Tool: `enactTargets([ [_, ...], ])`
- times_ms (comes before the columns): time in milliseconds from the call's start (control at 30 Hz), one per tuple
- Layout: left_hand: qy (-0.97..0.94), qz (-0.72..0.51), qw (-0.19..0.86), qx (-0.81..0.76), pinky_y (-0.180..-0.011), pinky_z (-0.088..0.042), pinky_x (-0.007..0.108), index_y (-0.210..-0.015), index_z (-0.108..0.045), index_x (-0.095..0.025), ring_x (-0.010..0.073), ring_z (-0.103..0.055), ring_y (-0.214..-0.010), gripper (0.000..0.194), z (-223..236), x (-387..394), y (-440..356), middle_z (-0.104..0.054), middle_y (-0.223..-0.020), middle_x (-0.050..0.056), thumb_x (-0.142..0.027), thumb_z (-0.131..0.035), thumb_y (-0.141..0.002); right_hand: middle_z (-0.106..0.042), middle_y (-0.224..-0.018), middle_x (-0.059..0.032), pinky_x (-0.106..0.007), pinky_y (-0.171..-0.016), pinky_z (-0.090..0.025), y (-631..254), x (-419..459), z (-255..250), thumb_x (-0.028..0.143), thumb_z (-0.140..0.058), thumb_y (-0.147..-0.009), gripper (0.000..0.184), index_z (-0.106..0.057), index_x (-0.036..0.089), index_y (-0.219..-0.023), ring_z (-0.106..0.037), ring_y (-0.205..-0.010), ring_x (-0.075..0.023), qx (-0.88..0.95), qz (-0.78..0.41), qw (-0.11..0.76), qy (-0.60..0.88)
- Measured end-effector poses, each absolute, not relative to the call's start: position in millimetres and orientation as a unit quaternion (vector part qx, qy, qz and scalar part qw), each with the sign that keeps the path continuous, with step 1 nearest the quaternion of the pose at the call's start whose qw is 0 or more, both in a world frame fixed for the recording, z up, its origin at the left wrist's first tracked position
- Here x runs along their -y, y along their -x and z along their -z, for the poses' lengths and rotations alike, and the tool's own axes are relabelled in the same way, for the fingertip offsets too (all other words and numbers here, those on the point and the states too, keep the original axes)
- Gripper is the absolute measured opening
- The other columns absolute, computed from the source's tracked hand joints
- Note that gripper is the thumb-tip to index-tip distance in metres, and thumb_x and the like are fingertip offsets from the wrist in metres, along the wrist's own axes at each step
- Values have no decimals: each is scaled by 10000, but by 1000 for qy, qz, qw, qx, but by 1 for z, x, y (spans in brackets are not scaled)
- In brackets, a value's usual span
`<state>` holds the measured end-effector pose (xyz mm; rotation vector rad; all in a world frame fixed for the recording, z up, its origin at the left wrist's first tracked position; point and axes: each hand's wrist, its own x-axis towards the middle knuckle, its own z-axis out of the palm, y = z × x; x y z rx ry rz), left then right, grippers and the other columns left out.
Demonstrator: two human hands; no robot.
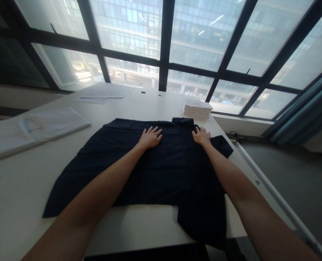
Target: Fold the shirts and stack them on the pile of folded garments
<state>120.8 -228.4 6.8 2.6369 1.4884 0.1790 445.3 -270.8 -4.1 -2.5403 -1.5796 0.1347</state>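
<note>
Left hand (150, 137): palm down, fingers spread and nearly straight, pointing away from the body and slightly to the right. The forearm extends diagonally inward from the lower left. Right hand (201, 136): palm down, fingers spread and directed away, forearm angled inward from the lower right. The two hands are apart, at roughly the same reach.

Grip state: both hands are open and flat; neither is closed on the fabric.

Dark navy shirt (161, 174): laid flat on the white table (147, 224), long axis running left to right across the view. The broad body section extends to the left; the sleeve-like sections are at the right, one projecting toward the wearer and one, pointed, projecting away to the right. A small folded section stands out at the far edge, between the hands.

Position relative to hands: the shirt lies beneath both palms. The left hand rests on the far half of the body section; the right hand rests at the far edge, just beside the pointed section.

Adjacent items: a stack of folded white cloths (197, 108) beyond the right hand, paper sheets (103, 92) at the far left, and a white folded bundle (36, 131) at left.
</note>
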Motion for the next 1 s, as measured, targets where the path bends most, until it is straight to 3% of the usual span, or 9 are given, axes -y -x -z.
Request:
enactTargets([
  [567, -868, -52, 52, -492, -1252, -164, 597, -1626, -342, -302, 326, -189, -1584, 626, -9, 230, -120, -235, -1718, 35, -534, -248, -1053, -207, -1716, -171, -612, -1232, -136, -453, 269, 11, 558, -286, -1038, 712, -305, 184, -1644, -178, -1574, -352, 555, -36, 92, 826],
  [800, -869, -58, 49, -489, -1248, -176, 599, -1624, -352, -290, 335, -204, -1578, 624, -8, 231, -120, -247, -1714, 42, -525, -257, -1054, -194, -1727, -121, -585, -1246, -140, -471, 270, 11, 567, -304, -1047, 686, -303, 228, -1643, -160, -1584, -310, 596, -48, 85, 797],
  [900, -868, -62, 53, -489, -1247, -172, 605, -1622, -357, -289, 335, -201, -1579, 626, -8, 230, -121, -247, -1714, 41, -527, -261, -1052, -239, -1712, -141, -561, -1256, -143, -474, 270, 12, 545, -339, -1042, 695, -327, 172, -1628, -173, -1582, -301, 583, -39, 128, 801],
  [1000, -866, -66, 59, -492, -1248, -166, 608, -1621, -359, -296, 331, -198, -1580, 623, -8, 230, -122, -247, -1714, 37, -529, -261, -1051, -386, -1637, -201, -527, -1243, -215, -475, 264, 9, 496, -360, -1036, 670, -424, 91, -1566, -295, -1540, -320, 544, -22, 224, 809],
])
